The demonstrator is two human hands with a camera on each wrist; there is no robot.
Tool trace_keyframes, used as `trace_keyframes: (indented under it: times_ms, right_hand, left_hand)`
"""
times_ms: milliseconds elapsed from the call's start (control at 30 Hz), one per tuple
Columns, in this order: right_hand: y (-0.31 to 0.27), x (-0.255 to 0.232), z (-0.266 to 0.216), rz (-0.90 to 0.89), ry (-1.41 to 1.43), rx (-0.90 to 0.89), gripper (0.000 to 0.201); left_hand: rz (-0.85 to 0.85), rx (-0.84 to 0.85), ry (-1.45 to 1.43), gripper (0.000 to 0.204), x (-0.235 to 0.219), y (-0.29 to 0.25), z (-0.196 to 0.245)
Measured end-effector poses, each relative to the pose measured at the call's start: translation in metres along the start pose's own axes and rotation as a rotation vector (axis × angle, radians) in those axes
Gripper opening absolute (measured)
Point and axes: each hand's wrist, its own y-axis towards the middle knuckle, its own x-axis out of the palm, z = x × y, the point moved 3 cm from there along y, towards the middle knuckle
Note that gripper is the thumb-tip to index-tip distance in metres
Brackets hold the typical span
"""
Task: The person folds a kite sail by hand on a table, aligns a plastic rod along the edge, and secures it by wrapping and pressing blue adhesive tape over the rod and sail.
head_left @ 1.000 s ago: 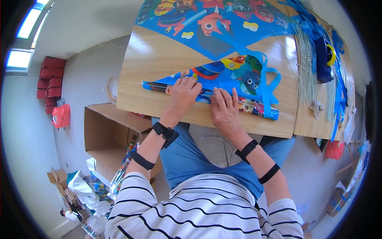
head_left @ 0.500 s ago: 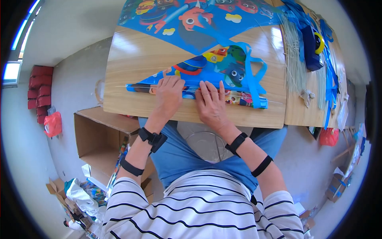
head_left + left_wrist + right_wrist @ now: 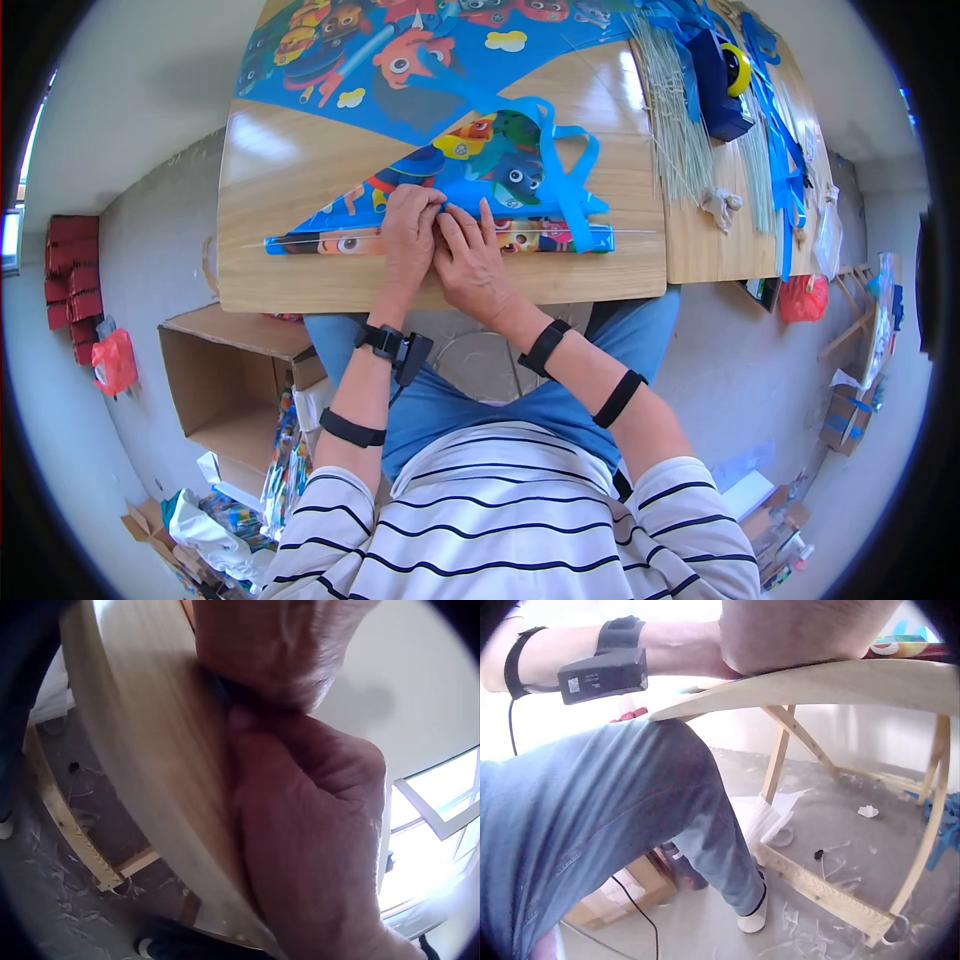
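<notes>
A blue printed kite sheet (image 3: 520,182) with cartoon faces lies in front of me, its near edge folded into a strip. Along that strip runs a thin white rod (image 3: 632,232), poking out past its right end. My left hand (image 3: 408,235) pinches the folded edge near the middle with curled fingers. Right beside it, my right hand (image 3: 470,262) also pinches the edge, its index finger raised. In the left wrist view the left thumb (image 3: 262,750) meets the other hand, and the pinched part is mostly hidden. A light blue ribbon (image 3: 570,190) loops over the sheet's right side.
Another printed sheet (image 3: 330,75) covers the table's far side. To the right are a bundle of thin rods (image 3: 675,120), a dark blue tape dispenser (image 3: 715,90) and blue ribbons. A cardboard box (image 3: 225,380) stands below left of the wooden table (image 3: 260,180).
The left hand has slid right along the strip until it sits against the right hand, uncovering more of the strip's left part. The head view has shifted, moving the table leftward in frame.
</notes>
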Motion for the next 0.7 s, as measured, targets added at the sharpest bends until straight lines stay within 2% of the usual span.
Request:
trace_keyframes:
  times_ms: [200,300,400,467,600,667,700]
  right_hand:
    - [0.001,0.0,0.002,0.043,0.086,0.041,0.034]
    - [0.006,-0.013,0.015,0.094,0.251,0.097,0.03]
    - [0.01,-0.065,0.038,0.184,0.069,0.302,0.032]
    - [0.01,-0.102,0.059,0.172,-0.177,0.516,0.033]
    - [-0.023,-0.109,0.099,0.128,-0.363,0.541,0.03]
    - [-0.031,-0.111,0.115,0.095,-0.319,0.539,0.027]
    - [-0.034,-0.118,0.126,0.127,-0.288,0.591,0.023]
  left_hand:
    - [-0.038,-0.021,0.005,0.006,-0.001,-0.002,0.004]
    - [-0.043,0.022,0.044,0.006,0.0,-0.003,0.004]
    - [-0.028,0.052,0.058,0.006,0.002,-0.005,0.003]
    - [-0.01,0.059,0.04,0.006,0.003,-0.006,0.002]
    - [0.001,0.064,0.038,0.008,0.003,-0.005,0.001]
    - [0.004,0.063,0.044,0.009,0.003,-0.006,-0.001]
    - [0.001,0.072,0.05,0.009,0.003,-0.007,-0.001]
